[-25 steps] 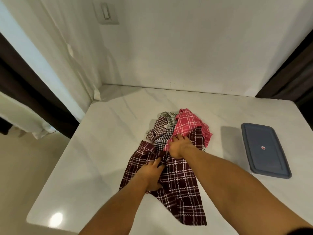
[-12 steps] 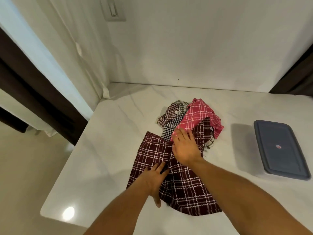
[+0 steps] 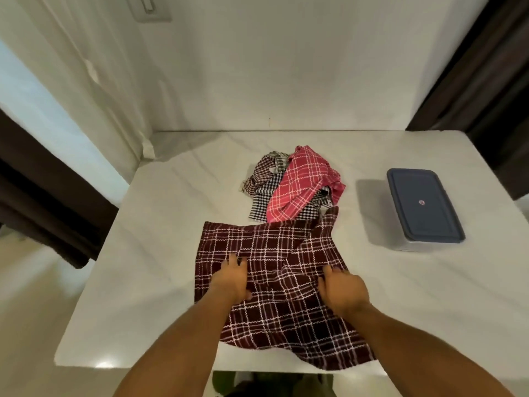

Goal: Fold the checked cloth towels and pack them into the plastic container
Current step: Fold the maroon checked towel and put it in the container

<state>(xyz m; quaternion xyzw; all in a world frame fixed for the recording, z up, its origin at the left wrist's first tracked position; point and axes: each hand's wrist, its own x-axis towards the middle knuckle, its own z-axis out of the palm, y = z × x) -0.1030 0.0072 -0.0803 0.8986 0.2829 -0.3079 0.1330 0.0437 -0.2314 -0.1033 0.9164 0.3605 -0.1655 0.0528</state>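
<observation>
Pulled nearer since before, the dark towel lies spread on the table. I see the left hand and right hand pressing it flat, fingers straight, gripping nothing. Behind it the other towels sit piled, the shut box off right

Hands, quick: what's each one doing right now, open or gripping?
Left hand: open, fingers flat on the maroon checked towel.
Right hand: on the same towel; grip cannot be told.
</observation>
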